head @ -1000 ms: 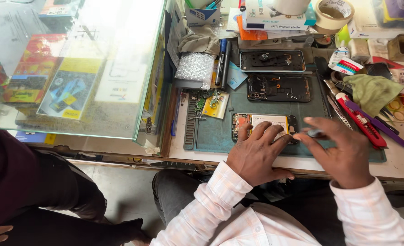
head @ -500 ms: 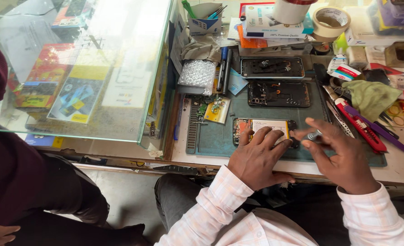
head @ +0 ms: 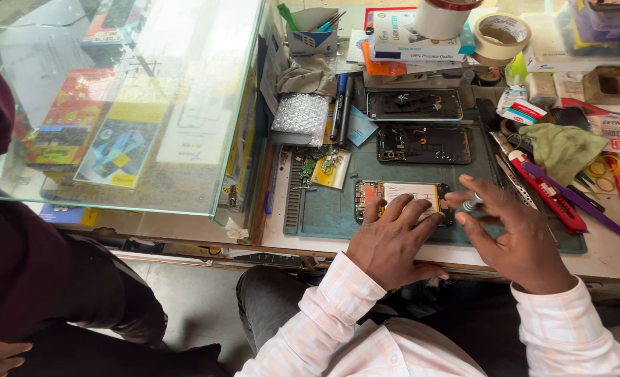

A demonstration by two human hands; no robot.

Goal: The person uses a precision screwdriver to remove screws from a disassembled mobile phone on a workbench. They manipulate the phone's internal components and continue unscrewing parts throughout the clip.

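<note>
Cluttered repair bench beside a glass display case (head: 135,105): an opened phone (head: 404,199) lies on the teal work mat (head: 338,209). Since half a second ago the left hand (head: 394,241) has stayed spread, fingers flat on the phone's lower edge. The right hand (head: 516,241) has lifted slightly and pinches a small metal tool (head: 472,204) at the phone's 3 o'clock end. Two more opened phones (head: 421,143) sit at 12 o'clock. A red cutter (head: 547,199) and green cloth (head: 561,146) crowd 2 o'clock.
</note>
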